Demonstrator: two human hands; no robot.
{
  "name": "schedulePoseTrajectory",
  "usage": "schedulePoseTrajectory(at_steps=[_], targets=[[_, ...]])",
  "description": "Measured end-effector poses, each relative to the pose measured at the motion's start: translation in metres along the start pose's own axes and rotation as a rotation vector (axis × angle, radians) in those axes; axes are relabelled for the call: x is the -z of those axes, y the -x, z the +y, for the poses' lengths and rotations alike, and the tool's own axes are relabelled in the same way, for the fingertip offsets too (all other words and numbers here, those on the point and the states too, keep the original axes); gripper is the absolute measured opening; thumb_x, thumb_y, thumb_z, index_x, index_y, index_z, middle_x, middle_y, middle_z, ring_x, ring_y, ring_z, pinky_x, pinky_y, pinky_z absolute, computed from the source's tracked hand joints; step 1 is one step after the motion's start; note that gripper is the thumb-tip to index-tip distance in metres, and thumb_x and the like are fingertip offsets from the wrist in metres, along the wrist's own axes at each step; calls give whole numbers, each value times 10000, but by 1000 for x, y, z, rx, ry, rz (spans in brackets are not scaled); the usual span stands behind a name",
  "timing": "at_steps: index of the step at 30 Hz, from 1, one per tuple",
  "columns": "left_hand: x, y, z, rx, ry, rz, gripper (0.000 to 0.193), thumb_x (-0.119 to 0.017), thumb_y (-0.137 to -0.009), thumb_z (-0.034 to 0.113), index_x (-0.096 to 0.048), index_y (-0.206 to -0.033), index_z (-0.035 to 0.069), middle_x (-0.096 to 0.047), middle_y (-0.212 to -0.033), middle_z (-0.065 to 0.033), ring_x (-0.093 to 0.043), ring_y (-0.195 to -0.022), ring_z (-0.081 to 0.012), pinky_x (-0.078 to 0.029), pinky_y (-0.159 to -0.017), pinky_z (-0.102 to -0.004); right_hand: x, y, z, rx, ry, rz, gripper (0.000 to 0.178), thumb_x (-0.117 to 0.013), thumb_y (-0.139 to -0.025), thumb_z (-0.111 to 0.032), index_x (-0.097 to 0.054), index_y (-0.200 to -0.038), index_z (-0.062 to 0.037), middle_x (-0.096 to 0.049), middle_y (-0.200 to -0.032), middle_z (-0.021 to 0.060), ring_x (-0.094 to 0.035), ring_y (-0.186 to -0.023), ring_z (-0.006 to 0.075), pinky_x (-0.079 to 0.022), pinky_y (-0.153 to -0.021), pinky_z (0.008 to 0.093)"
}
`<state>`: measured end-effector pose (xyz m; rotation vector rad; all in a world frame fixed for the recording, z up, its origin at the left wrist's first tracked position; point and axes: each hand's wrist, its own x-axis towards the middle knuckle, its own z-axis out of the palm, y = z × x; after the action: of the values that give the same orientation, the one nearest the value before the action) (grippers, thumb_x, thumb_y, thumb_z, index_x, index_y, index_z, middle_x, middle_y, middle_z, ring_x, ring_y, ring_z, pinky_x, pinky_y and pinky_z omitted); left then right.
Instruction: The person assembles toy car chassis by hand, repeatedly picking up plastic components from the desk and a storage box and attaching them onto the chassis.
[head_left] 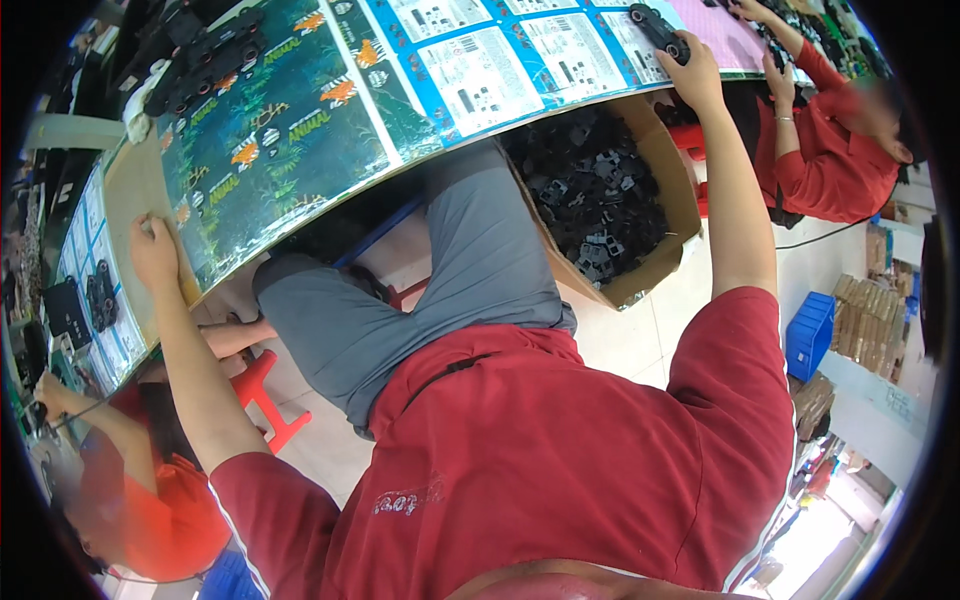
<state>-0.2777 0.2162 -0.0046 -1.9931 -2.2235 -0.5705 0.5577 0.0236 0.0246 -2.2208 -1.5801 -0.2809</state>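
Observation:
My right hand (693, 76) is at the far right of the table, its fingers closed round the near end of an elongated black plastic part (655, 29) with round ends. That part lies on the sheet of printed instruction pages (480, 80). My left hand (154, 252) rests curled at the table's left edge, beside the green patterned sheet (275, 150); whatever its fingers hold, if anything, is hidden. Several similar black parts (210, 65) are grouped on the far left of the green sheet.
Under the table's right side stands a cardboard box (672, 185) full of small black parts. Co-workers sit at left (160, 500) and right (840, 165). A red stool (270, 400) is at lower left. A blue crate (810, 335) stands on the floor at right.

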Motion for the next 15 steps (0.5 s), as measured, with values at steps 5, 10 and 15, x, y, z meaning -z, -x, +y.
schedulePoseTrajectory(at_steps=[5,10,15], targets=[[18,49,22,-124,221,285,252,-627,-897,128,-706,-1125,54,-685,-899,-137,-647,-785,-266,-516,-720,-383,9,51,-121,-185,-459,3,541,-806,-839,-310,-652,-1260,-6,-720,-1110,188,-682,-1037,253,-510,-929,345],[61,191,172,30,1181,-558,330,-601,-1024,265,-621,-1272,48,-676,-1071,-82,-629,-850,-120,-510,-759,-263,18,140,-261,-177,-849,-231,538,-840,-807,-215,-645,-1274,-35,-674,-1059,65,-629,-892,130,-519,-786,282],[67,263,216,213,1900,-934,472,-475,-1071,330,-415,-1438,40,-616,-1223,-125,-677,-980,-202,-600,-775,-341,4,186,-384,437,-936,-294,561,-843,-743,-155,-612,-1236,-17,-603,-1243,203,-617,-1126,356,-502,-974,398]])
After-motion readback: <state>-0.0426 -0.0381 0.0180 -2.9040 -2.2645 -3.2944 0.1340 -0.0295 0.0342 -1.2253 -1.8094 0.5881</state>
